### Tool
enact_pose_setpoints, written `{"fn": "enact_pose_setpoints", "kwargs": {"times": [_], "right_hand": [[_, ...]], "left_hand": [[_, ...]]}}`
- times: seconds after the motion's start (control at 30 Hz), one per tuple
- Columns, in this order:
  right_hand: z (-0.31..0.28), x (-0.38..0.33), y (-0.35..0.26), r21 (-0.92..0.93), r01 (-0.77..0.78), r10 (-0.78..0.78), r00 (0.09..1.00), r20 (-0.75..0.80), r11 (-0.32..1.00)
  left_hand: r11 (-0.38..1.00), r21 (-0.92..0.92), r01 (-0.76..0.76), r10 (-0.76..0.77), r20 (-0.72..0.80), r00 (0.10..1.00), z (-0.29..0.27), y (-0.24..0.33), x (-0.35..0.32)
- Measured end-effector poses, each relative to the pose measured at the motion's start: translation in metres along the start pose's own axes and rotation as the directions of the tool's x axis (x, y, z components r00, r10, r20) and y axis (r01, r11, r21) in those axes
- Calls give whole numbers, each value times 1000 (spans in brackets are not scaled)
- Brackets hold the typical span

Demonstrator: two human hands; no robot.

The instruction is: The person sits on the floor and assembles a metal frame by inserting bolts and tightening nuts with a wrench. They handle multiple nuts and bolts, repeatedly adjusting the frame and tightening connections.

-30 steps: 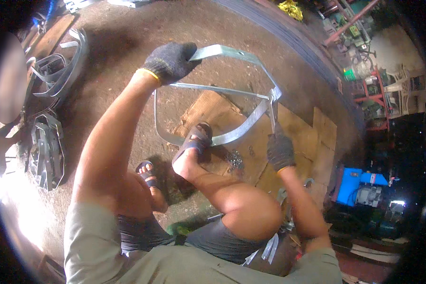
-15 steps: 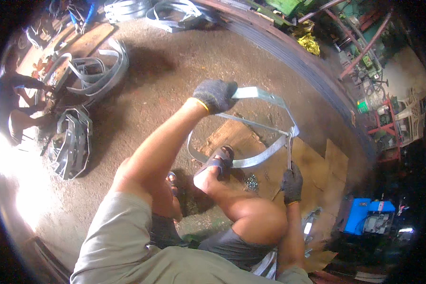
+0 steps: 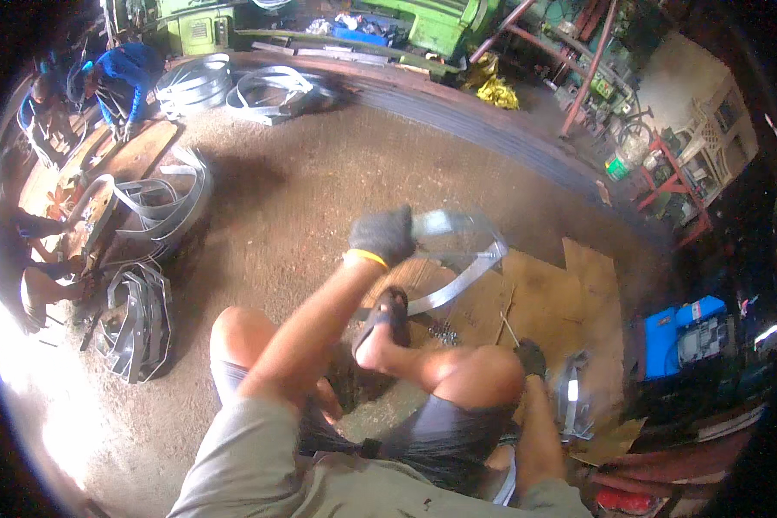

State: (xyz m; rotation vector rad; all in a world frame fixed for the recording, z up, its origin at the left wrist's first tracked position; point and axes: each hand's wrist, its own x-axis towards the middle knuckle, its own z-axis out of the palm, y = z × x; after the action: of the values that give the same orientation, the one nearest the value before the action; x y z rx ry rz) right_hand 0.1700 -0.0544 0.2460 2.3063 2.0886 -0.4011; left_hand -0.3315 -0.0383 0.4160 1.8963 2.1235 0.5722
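Note:
My left hand (image 3: pixel 382 235), in a dark glove, is closed around the flat top bar of a galvanized metal strap frame (image 3: pixel 475 278). The frame is bent into a closed shape and stands tilted above cardboard, by my sandalled foot (image 3: pixel 383 319). To the lower right, beside my knee, my gloved right hand (image 3: pixel 531 357) is closed on a thin wrench (image 3: pixel 510 330), apart from the frame. The fingers of that hand are partly hidden. A small pile of bolts or nuts (image 3: pixel 445 334) lies on the cardboard near my foot.
Cardboard sheets (image 3: pixel 570 302) cover the floor at right. More strap frames (image 3: pixel 138 324) are stacked at left, where co-workers (image 3: pixel 26 259) crouch around a wooden board (image 3: pixel 151 147). A blue machine (image 3: pixel 682 337) stands at right; long metal strips (image 3: pixel 457 125) lie along the back.
My right hand has drawn the wrench away from the frame's corner, down toward my knee. My left hand still grips the frame, now lower in view. The view has tilted up, showing more background.

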Motion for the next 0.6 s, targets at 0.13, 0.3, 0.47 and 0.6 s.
{"fn": "enact_pose_setpoints", "kwargs": {"times": [0.13,0.3,0.47,0.6], "right_hand": [[14,35,128,-177,-193,203,978,38,965],[0,67,91,-569,130,-55,987,148,812],[-40,106,74,-484,122,44,947,318,866],[-55,105,56,-292,-106,205,921,333,950]], "left_hand": [[995,-104,7,-12,-41,999,25,78,-34],[971,-102,215,-223,-72,972,16,87,-34],[981,-174,88,-97,-48,994,33,49,-22],[472,-819,327,-133,300,945,27,70,-43]]}}
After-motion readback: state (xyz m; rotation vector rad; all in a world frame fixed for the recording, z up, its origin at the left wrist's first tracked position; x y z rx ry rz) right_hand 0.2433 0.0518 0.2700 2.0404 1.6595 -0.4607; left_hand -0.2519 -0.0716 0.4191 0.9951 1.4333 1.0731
